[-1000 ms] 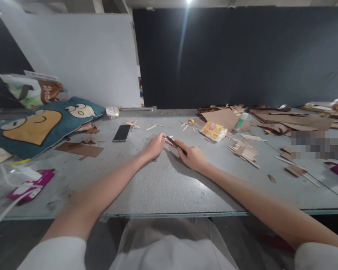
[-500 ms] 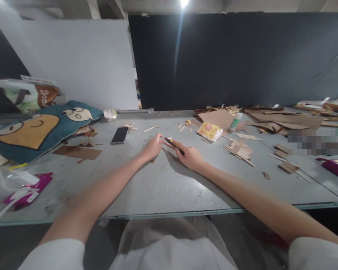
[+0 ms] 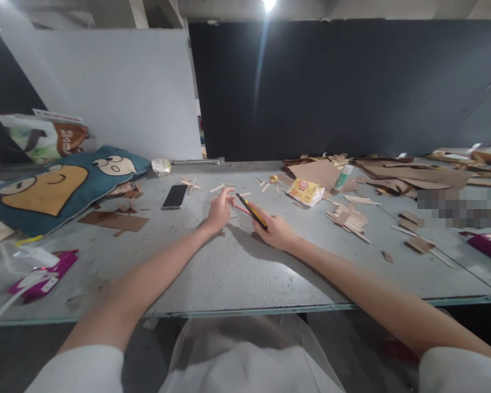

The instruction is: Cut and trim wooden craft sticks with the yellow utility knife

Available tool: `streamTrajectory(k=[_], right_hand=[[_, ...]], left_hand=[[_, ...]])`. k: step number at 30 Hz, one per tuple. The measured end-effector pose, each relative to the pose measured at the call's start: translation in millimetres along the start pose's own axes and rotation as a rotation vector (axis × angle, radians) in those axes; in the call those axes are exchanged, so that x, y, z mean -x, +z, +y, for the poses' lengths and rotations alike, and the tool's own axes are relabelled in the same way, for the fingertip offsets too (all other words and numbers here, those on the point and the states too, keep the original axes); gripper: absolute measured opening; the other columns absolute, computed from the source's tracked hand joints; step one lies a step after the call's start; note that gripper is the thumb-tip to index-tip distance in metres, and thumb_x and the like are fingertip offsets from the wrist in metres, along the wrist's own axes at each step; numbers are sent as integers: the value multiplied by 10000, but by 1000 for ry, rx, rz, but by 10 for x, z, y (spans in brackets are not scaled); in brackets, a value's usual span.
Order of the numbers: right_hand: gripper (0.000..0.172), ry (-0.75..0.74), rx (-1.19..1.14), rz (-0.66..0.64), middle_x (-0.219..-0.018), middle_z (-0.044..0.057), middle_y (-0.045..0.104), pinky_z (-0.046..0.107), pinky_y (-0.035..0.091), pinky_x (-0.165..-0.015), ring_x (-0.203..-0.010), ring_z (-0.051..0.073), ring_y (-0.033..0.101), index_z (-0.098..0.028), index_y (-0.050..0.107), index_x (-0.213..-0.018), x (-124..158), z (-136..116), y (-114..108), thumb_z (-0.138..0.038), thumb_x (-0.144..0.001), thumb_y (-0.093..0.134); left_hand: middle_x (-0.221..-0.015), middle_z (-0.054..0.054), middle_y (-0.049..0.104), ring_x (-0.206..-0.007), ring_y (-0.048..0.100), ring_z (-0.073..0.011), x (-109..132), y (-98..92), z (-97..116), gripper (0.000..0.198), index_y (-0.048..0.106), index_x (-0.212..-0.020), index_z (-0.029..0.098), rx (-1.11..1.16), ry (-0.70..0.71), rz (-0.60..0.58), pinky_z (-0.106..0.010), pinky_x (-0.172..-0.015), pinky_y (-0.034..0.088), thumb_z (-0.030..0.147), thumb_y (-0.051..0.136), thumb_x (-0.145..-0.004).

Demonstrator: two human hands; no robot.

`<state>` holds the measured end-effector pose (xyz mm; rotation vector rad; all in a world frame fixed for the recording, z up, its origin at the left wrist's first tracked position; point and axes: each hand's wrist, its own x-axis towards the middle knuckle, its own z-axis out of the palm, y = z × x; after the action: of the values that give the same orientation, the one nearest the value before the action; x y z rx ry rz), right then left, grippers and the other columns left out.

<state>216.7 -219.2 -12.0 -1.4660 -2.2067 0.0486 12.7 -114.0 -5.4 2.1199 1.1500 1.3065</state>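
Note:
In the head view my right hand (image 3: 275,230) is closed around a black-and-yellow utility knife (image 3: 251,212), its front end pointing up and to the left above the table. A thin red-and-white striped stick (image 3: 242,209) runs below the knife, between my two hands. My left hand (image 3: 221,210) pinches the stick's left end at the fingertips. The right end of the stick is hidden at my right fingers. Whether the blade touches the stick, I cannot tell.
A phone (image 3: 174,197) lies left of my hands, near a cushion (image 3: 61,188) and a purple power strip (image 3: 45,277). To the right are a yellow packet (image 3: 306,192), a glue stick (image 3: 343,178), bundled wooden sticks (image 3: 347,218) and cardboard pieces (image 3: 413,173).
My left hand has shifted slightly left, and its fingers have lifted. The utility knife is tilted more steeply, and more of the striped stick shows between my hands.

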Motion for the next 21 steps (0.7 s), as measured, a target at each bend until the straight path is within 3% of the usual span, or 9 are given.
streamTrajectory(k=[4,8,12,21], right_hand=[[715,-29,30,-42,-873,73,813,265,475,-665,-715,237,757,-174,240,-1713,12,-41,-37,-382,-1055,426],[774,-51,75,-63,-903,87,814,271,449,-653,-705,243,748,-158,174,-1729,17,-79,-68,-393,-1042,444],[744,-56,80,-75,-876,79,808,269,444,-663,-712,241,747,-155,153,-1733,14,-49,-99,-410,-1078,398],[673,-62,34,-107,-912,90,814,279,464,-697,-749,250,757,-172,192,-1729,-1,5,-175,-397,-1108,320]], left_hand=[[-915,-34,793,-816,714,-178,7,-10,14,375,683,-1260,215,44,27,36,-285,-814,533,124,504,-944],[-1000,-71,814,-693,681,-149,33,-1,49,294,707,-1213,190,131,20,21,-252,-680,509,259,519,-998],[-969,-70,813,-520,568,-111,65,50,72,282,673,-1084,183,203,-10,2,-244,-564,448,408,511,-1032],[-887,-49,794,-464,523,-104,88,126,41,285,540,-961,220,267,4,27,-259,-536,426,497,556,-1025]])
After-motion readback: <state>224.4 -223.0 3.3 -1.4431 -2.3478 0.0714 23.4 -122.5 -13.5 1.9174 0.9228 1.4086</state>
